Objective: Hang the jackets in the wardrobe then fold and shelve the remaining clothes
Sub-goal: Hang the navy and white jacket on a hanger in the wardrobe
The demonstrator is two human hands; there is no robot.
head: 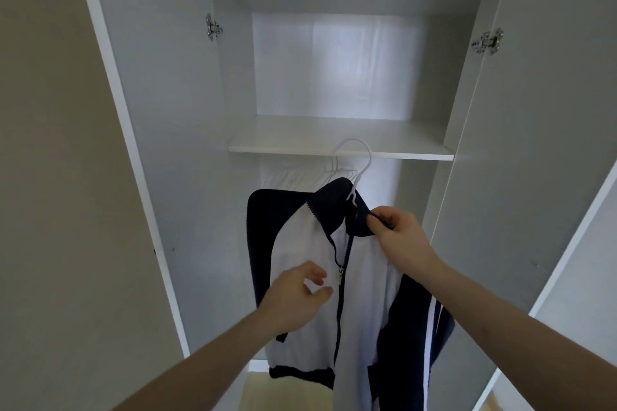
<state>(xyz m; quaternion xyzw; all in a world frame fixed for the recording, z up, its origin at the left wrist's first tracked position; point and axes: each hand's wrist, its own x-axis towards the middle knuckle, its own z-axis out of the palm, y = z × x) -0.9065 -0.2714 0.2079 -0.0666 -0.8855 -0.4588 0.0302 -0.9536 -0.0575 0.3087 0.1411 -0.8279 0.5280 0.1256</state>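
Nearest us, our left hand hovers with fingers loosely spread in front of the white chest of the jacket, gripping nothing, just left of the zip; our right hand pinches the navy collar at the right. The jacket sits on a white hanger in front of the open wardrobe, whose shelf lies beyond, spare hangers under it

The jacket hangs on a hanger before the open wardrobe. Behind it, spare hangers hang under the shelf.
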